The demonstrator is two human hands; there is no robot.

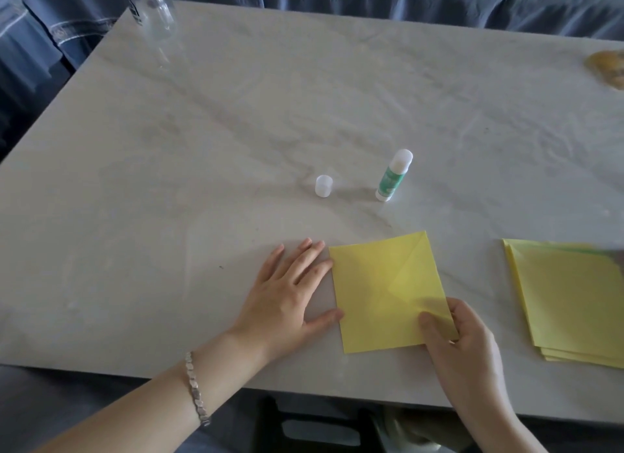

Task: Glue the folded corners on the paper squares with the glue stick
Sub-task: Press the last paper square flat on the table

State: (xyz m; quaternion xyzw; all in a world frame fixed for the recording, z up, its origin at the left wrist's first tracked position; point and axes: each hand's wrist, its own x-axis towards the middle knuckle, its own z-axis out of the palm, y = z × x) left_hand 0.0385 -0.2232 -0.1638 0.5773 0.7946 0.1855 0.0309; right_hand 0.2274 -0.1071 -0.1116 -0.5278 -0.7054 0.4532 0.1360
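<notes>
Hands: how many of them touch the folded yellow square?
2. The left hand lies flat on the table and touches the left edge of the square. The right hand pinches its near right corner. No hand seems hidden.

Bare tabletop (236,115) btwn bottle (150,8) & cap (323,186); glue stick (393,175) upright beside cap, gap btwn.

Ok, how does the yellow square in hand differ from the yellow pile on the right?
The paper square is one sheet; the pile is several. The square shows a corner folded inward; the pile's top shows none plainly. The right hand pinches the square, the left hand touches its edge; the pile lies untouched. Both are yellow.
</notes>
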